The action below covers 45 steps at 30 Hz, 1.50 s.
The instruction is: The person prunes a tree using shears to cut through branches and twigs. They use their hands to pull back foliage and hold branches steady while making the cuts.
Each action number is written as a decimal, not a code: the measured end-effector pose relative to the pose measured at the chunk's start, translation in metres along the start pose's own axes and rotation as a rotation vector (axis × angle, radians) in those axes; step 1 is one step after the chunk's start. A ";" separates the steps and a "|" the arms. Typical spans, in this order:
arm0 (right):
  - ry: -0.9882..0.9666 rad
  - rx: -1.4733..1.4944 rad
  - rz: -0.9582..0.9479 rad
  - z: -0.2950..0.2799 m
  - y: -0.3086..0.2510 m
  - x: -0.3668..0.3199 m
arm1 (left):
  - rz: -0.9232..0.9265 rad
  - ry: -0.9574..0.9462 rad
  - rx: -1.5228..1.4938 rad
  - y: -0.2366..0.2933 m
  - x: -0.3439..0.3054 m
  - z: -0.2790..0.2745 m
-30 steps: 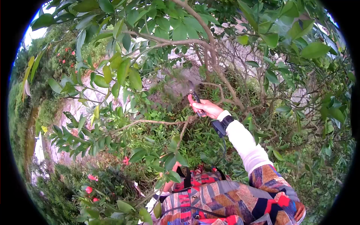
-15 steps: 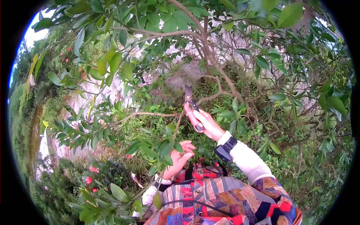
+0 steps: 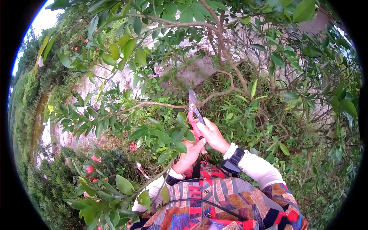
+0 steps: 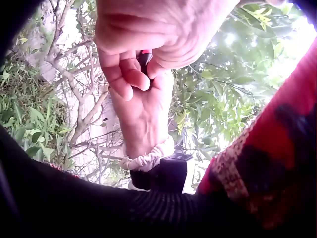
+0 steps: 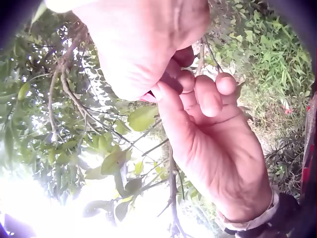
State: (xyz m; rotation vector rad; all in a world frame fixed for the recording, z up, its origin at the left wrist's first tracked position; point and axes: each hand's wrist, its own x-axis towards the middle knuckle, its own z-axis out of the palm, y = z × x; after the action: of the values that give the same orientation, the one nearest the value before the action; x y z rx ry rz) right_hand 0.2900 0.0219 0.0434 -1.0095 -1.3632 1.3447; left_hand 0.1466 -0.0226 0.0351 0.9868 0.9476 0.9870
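In the head view, my right hand (image 3: 212, 134) grips pruning shears (image 3: 193, 99) with red and dark handles, their blade pointing away from my body. My left hand (image 3: 188, 155) has come against the lower end of the handles, just below the right hand. From the left wrist, the left hand's fingers (image 4: 119, 82) and thumb curl about a dark handle end with a bit of red. The right wrist view shows the left thumb (image 5: 171, 106) at the handle end beneath the right hand; the right palm hides most of the shears there.
A bare branch (image 3: 165, 104) runs left behind the shears, and a thicker trunk (image 3: 226, 51) rises beyond them. Leafy twigs (image 3: 163, 136) hang close by the left hand. Red flowers (image 3: 89, 169) grow at lower left. A black cable (image 3: 203, 202) crosses the patterned garment.
My right hand has drawn back toward my body with the shears. My left hand, mostly behind leaves before, has risen and met the handle end.
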 end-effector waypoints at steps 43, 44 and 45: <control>-0.331 0.347 0.369 -0.043 0.003 -0.015 | -0.218 -0.089 -0.142 0.005 0.007 0.013; -0.371 0.282 0.370 -0.044 0.002 -0.014 | -0.216 -0.046 -0.131 0.009 0.005 0.017; -0.366 0.279 0.358 -0.045 -0.002 -0.014 | -0.219 -0.043 -0.135 0.009 0.004 0.015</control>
State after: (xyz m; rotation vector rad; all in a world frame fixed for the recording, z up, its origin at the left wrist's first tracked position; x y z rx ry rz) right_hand 0.3376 0.0182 0.0424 -0.8690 -1.2397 2.0056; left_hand 0.1596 -0.0196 0.0466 0.7706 0.9197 0.8306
